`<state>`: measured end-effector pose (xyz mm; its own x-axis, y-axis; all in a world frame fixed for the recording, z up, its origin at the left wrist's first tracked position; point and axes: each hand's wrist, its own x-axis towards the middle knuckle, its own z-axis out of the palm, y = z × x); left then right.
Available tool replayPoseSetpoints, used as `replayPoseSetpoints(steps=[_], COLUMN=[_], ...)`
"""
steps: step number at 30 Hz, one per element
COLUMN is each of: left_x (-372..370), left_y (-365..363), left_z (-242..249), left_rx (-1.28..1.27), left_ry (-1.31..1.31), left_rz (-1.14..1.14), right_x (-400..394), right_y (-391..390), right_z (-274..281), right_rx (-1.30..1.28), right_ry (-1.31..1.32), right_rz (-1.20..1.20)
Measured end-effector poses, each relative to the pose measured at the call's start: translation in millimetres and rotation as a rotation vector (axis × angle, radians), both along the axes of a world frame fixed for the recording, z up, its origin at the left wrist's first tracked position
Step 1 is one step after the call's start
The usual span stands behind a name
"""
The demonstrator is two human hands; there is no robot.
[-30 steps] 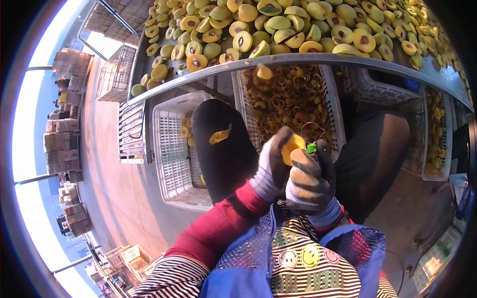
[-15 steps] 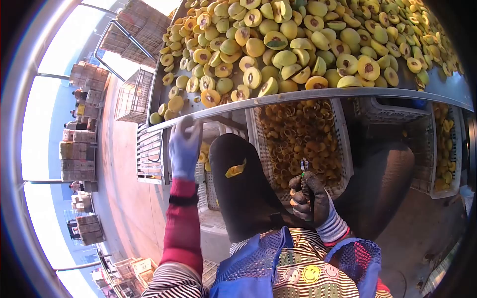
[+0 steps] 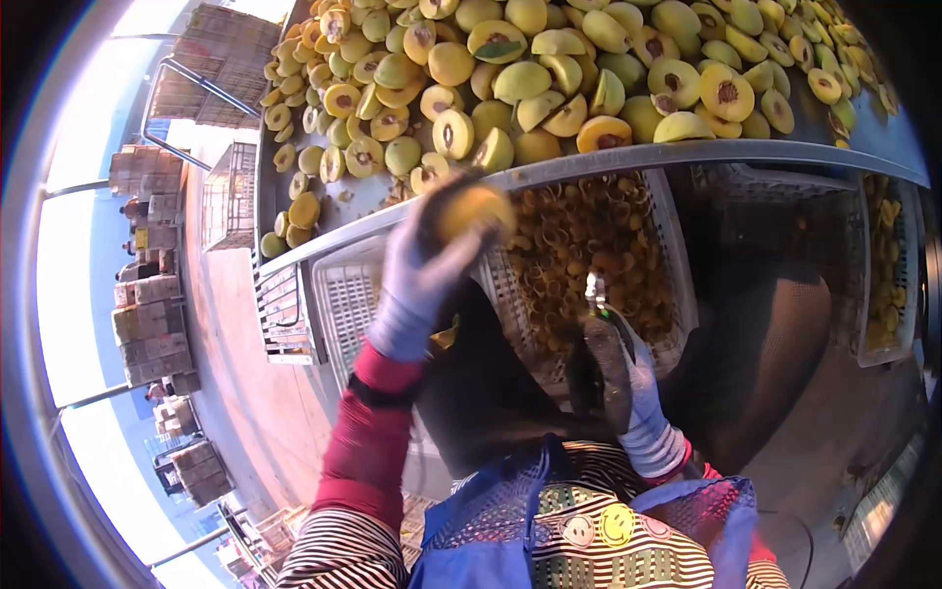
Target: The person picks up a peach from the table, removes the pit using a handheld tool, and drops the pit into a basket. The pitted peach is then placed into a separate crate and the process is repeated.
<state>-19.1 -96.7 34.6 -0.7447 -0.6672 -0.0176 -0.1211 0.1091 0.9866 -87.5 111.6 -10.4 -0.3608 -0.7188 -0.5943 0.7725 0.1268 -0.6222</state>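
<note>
My left hand (image 3: 417,270), in a pale glove with a dark palm, is closed around a yellow peach half (image 3: 478,213) just below the sorting table's metal edge (image 3: 589,169). Motion blurs that hand and the fruit. My right hand (image 3: 618,373), in a grey glove with dark fingers, grips a small hand tool (image 3: 596,291) upright; its shiny metal tip sticks out above the fist, and its handle is mostly hidden. Halved peaches (image 3: 523,81), many with pits showing, are heaped on the table. Beneath the tool sits a crate (image 3: 679,260) of curved peach scraps.
My knees straddle the scrap crate. A white crate (image 3: 339,294) stands under the table at left, another crate (image 3: 908,294) with yellow pieces at far right. Stacked crates (image 3: 147,309) and people line the floor's left side.
My left hand has moved right from the table's left edge and now holds a peach half. The right hand has turned slightly, its tool tip a little higher. The view has shifted somewhat.
</note>
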Motion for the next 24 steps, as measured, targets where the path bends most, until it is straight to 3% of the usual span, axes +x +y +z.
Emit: replayPoseSetpoints(steps=[1,2,4,5,8,11,12,14,16,18,19,22,23,24], left_x=[-2,-3,-2,-2,5,10,13,19,19,26,26,26,26,26], left_y=[29,48,58,70,76,80,81,100,101,99,104,112,116,118], left_z=[-7,-13,-16,-12,-13,0,-5,-5,-16,-21,-6,-18,-20,-19], left_rx=[0.134,0.270,-0.425,-0.611,-0.465,-0.454,-0.246,0.478,0.351,0.592,0.587,0.578,0.711,0.709], left_ry=[0.062,0.125,-0.035,-0.094,-0.064,-0.061,0.025,0.168,0.133,-0.196,-0.306,-0.221,-0.152,-0.148], left_rz=[-0.018,-0.037,-0.367,-0.358,-0.385,-0.485,-0.432,-0.092,0.006,-0.170,-0.172,0.030,0.182,0.182], right_x=[2,-2,-12,-19,-21,-21,-20,-19,-24,-30,-28,-25,-10,-5], right_y=[-2,-4,-7,1,10,13,14,14,19,16,15,20,15,18], right_z=[-1,0,4,7,13,12,11,10,11,2,0,5,-2,4], right_rx=[-0.073,-0.057,-0.050,-0.114,-0.166,-0.164,-0.162,-0.160,-0.187,-0.310,-0.341,-0.210,-0.250,-0.253], right_ry=[0.276,0.280,0.093,-0.032,-0.130,0.003,0.065,0.188,0.088,0.377,0.337,0.411,0.525,0.527], right_rz=[-0.032,-0.033,-0.115,-0.112,-0.057,-0.082,-0.092,-0.109,-0.108,0.096,0.049,0.038,-0.210,-0.209])
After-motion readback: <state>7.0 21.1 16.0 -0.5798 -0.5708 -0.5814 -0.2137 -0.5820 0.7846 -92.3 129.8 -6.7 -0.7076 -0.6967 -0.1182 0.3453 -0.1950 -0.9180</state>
